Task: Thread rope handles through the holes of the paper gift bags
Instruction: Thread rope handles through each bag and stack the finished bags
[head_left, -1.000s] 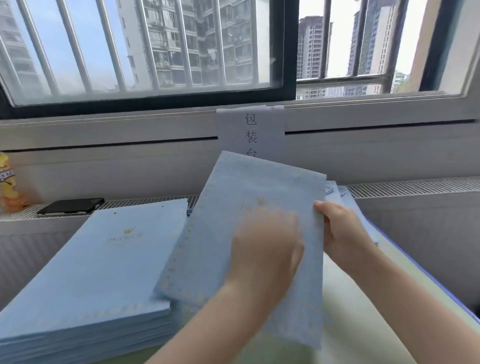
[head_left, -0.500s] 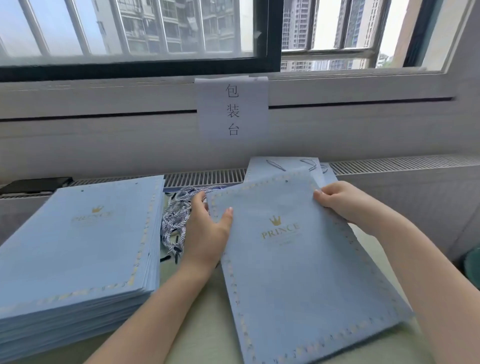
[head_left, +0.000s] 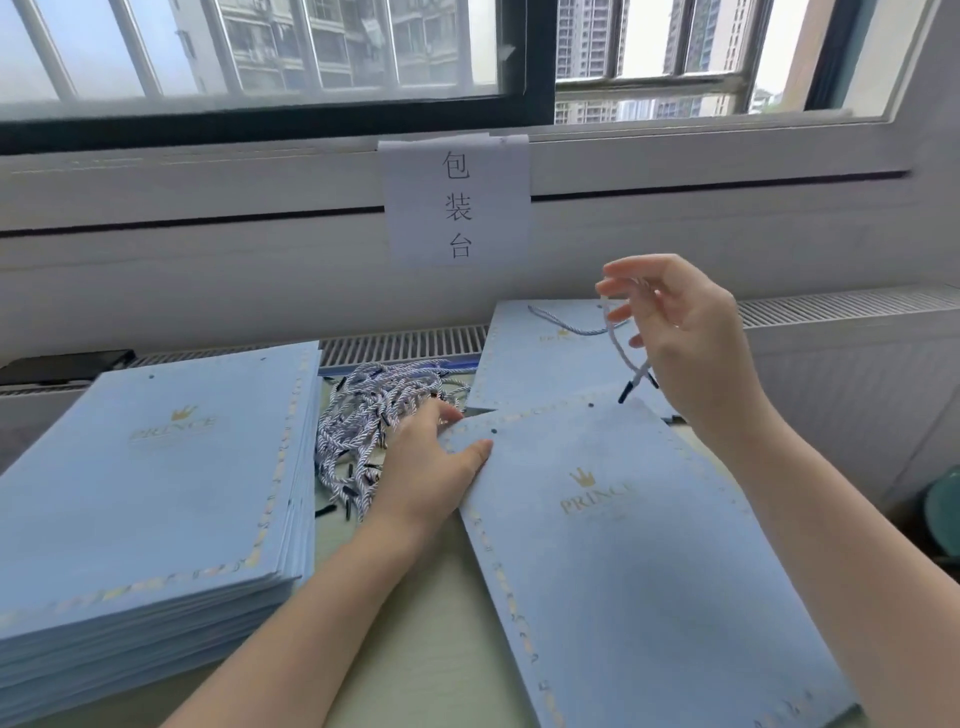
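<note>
- Right hand differs most from half a second ago: it has left the bag's top edge and is now raised above it, fingers loosely curled, pinching a rope.
- Rope hangs doubled from those fingers, its dark tips dangling just above the bag's top right corner, near the right-hand hole.
- Bag lies flat on the table as before, gold crown side up, tilted a little, two holes showing along its top edge.
- Left hand stays at the bag's top left corner; its thumb lies straight on the paper just beside the left hole, and its fingers reach under the edge, so how they curl cannot be told.
- Rope pile lies just left of the left hand, between it and the stack of flat bags.
- Finished bag, a rope already through it, lies behind the bag, below the raised right hand.
- Paper sign hangs on the wall under the window.
</note>
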